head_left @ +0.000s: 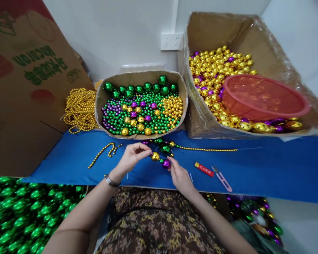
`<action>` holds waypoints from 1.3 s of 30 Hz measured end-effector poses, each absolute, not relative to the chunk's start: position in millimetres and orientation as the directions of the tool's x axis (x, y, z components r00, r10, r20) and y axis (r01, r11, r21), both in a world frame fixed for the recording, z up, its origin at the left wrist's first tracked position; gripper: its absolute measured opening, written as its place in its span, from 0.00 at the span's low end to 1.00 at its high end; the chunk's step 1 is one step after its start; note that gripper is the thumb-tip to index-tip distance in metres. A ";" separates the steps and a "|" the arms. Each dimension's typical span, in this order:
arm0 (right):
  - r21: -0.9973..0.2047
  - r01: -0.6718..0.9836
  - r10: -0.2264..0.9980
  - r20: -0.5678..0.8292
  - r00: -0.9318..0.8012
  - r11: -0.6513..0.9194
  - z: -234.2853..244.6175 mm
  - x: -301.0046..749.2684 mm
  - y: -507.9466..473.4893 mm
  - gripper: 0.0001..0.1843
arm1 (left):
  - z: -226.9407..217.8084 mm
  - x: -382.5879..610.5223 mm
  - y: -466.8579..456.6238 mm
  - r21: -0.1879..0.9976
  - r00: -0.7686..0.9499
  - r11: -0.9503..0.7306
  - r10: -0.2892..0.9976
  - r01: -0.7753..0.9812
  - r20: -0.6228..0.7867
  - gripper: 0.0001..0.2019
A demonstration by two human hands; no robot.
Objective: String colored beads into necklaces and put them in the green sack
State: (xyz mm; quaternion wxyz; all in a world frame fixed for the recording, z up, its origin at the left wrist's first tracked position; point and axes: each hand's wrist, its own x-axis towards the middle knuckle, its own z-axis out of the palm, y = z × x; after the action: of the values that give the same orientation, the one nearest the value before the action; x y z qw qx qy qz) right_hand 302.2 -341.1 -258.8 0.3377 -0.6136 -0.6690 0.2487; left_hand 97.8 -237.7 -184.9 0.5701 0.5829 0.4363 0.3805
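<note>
My left hand pinches a bead strand just left of a gold ball bead. My right hand pinches the same strand beside a purple ball bead. Small green beads link the two balls. Behind them on the blue table lie a big green ball and more beads of the strand, and a thin gold bead chain runs off to the right. A watch sits on my left wrist.
A cardboard tray of green, gold and purple beads stands behind my hands. A large box of gold balls holds a red basin. Gold chains pile at left. A red lighter and pink snips lie at right.
</note>
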 end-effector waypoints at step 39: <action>-0.913 0.049 0.713 0.350 0.608 0.405 -115.6 386.1 -337.3 0.13 | -224.5 157.9 -268.1 0.341 0.819 -0.802 0.558 0.491 0.133 0.14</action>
State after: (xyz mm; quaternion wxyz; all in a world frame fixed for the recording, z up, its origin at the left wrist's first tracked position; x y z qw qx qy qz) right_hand 386.1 -337.3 -115.6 0.7457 -0.4978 -0.3829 0.2225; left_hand 157.9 -268.1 -224.5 0.1472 0.9424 0.2781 0.1140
